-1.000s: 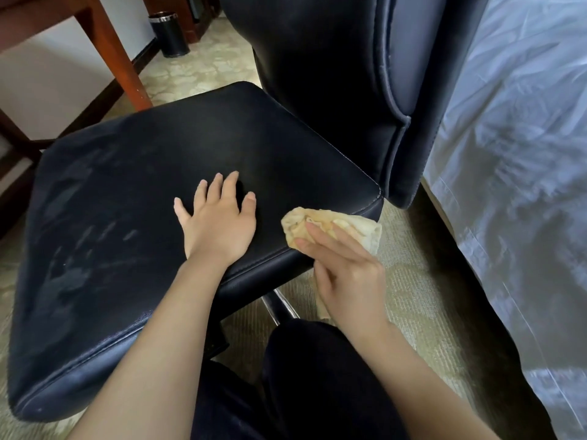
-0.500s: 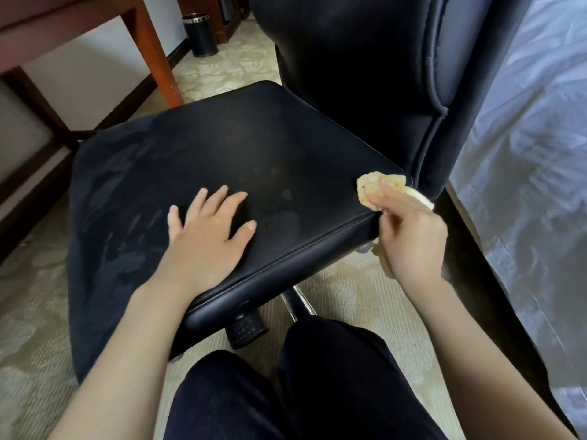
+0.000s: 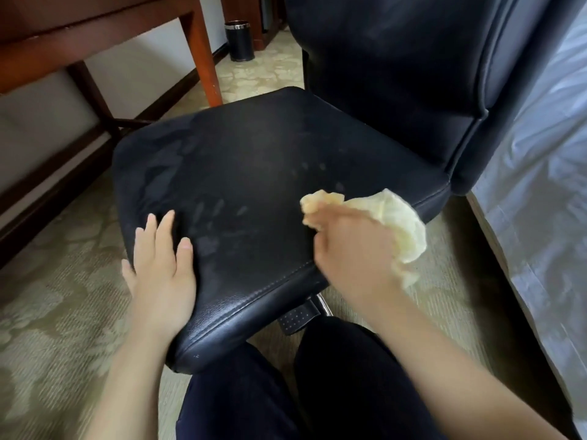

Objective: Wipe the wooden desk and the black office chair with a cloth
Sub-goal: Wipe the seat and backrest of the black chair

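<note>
The black office chair [image 3: 254, 173] fills the middle of the view, its leather seat streaked with damp marks and its tall backrest at upper right. My left hand [image 3: 162, 268] lies flat, fingers spread, on the seat's near left corner. My right hand [image 3: 352, 249] is closed around a crumpled pale yellow cloth [image 3: 397, 217] and holds it over the seat's near right edge; the hand is blurred. The wooden desk [image 3: 95, 30] shows at upper left, only its underside, apron and a leg visible.
A white-sheeted bed [image 3: 540, 185] runs along the right side, close to the chair. A small black waste bin [image 3: 239, 41] stands on the patterned carpet beyond the desk leg. My dark-trousered knees [image 3: 317, 385] are at the bottom, under the seat's front edge.
My right hand has brought the cloth from the seat's right rear corner back toward the middle of the near edge. My left hand has slid to the seat's near left corner.
</note>
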`<state>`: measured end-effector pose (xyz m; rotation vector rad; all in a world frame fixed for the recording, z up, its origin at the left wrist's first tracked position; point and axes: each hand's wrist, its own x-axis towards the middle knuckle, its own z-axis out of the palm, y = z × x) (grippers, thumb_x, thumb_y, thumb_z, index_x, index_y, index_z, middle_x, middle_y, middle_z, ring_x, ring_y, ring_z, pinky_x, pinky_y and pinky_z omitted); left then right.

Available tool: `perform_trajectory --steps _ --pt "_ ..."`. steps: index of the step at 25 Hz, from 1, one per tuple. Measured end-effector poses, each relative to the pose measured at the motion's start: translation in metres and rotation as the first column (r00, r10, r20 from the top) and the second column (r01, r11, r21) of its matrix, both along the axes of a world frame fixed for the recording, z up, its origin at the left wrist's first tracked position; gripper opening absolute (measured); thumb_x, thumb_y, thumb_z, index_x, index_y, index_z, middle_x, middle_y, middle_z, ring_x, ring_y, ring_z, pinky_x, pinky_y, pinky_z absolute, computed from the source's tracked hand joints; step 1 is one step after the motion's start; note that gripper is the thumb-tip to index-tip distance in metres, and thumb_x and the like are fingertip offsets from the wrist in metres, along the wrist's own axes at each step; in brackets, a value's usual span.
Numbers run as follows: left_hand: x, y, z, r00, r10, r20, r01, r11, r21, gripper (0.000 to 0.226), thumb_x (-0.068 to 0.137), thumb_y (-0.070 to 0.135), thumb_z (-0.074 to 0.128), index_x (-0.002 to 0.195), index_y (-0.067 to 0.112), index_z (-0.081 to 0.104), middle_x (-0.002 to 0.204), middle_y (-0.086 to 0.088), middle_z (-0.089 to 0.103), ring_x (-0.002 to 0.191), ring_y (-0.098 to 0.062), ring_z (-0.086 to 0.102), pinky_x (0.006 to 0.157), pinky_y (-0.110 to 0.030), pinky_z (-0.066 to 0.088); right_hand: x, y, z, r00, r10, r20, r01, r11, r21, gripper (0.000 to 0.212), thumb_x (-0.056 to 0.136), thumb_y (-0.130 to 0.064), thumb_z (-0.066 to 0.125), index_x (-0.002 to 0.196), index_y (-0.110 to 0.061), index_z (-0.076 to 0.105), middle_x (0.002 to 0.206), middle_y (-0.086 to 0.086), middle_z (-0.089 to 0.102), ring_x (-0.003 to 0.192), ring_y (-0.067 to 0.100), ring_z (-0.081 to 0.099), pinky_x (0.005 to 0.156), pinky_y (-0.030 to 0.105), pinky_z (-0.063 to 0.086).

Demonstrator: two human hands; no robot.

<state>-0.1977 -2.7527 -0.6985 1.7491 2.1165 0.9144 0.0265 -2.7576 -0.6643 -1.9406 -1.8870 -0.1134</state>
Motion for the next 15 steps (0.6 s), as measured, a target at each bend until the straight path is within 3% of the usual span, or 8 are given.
perform_trajectory --steps 2,6,9,13,15 --pt "0.001 -0.002 0.000 0.998 0.027 0.056 -0.027 1.000 -0.001 0.047 0.102 0.030 0.028 0.148 0.029 0.023 0.159 0.005 0.010 0.146 -0.013 -0.001 0.116 -0.046 -0.004 -0.026 -0.018 -0.001 0.987 0.146 0.068 -0.147 0.989 0.014 0.028 0.076 -0.016 0.054 0.092 -0.032 0.070 0.079 -0.010 0.065 0.063 0.017 0.058 0.043 0.022 0.039" --pt "-0.003 -0.004 0.002 0.995 0.011 0.095 -0.011 1.000 0.003 0.046 0.102 0.028 0.027 0.148 0.028 0.024 0.158 0.005 0.014 0.146 -0.012 0.000 0.117 -0.043 -0.002 -0.056 -0.047 -0.007 0.913 0.407 0.031 -0.408 0.911 0.064 0.032 0.066 -0.018 0.052 0.085 -0.036 0.071 0.091 -0.019 0.066 0.069 0.012 0.059 0.042 0.019 0.033" --pt "-0.004 -0.006 0.003 0.993 0.003 0.117 -0.003 1.000 0.001 0.046 0.102 0.025 0.030 0.148 0.025 0.026 0.158 0.003 0.016 0.146 -0.014 0.002 0.118 -0.045 0.003 -0.045 -0.042 -0.013 0.837 0.547 0.032 -0.543 0.820 0.180 0.039 0.072 -0.013 0.046 0.092 -0.034 0.072 0.104 -0.019 0.067 0.077 0.013 0.063 0.050 0.023 0.047" --pt "0.000 -0.006 0.003 0.992 0.003 0.125 -0.002 1.000 -0.011 0.045 0.102 0.023 0.031 0.147 0.024 0.030 0.158 0.001 0.016 0.146 -0.015 0.003 0.118 -0.046 0.006 -0.001 -0.010 -0.008 0.910 0.412 0.033 -0.407 0.877 0.255 0.039 0.066 -0.006 0.061 0.091 -0.033 0.074 0.101 -0.014 0.070 0.084 0.014 0.067 0.066 0.020 0.052" --pt "0.003 -0.008 0.003 0.992 0.009 0.129 -0.009 1.000 -0.007 0.045 0.102 0.024 0.032 0.147 0.023 0.030 0.158 0.000 0.016 0.146 -0.015 0.003 0.118 -0.046 0.007 0.024 0.015 -0.004 0.962 0.271 -0.039 -0.261 0.951 0.167 0.046 0.070 0.001 0.059 0.096 -0.033 0.074 0.105 -0.009 0.070 0.092 0.020 0.065 0.068 0.028 0.053"
